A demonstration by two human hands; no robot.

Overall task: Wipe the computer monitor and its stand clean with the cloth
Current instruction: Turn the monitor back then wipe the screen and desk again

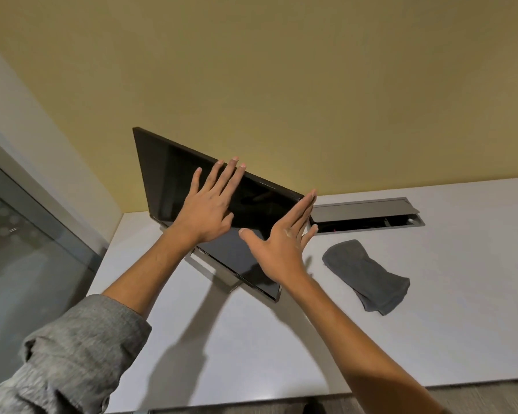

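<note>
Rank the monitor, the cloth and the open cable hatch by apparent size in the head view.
1. monitor
2. and 3. cable hatch and cloth: they look alike in area, the hatch longer and thinner, so I leave them unranked.

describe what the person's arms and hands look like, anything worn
Both hands are bare: no gloves, rings or watch show on the left hand or the right hand. The left arm wears a grey sleeve of mottled, creased cloth, pushed up so the forearm is bare. The right forearm is bare as far as the frame shows; no sleeve is visible there.
</note>
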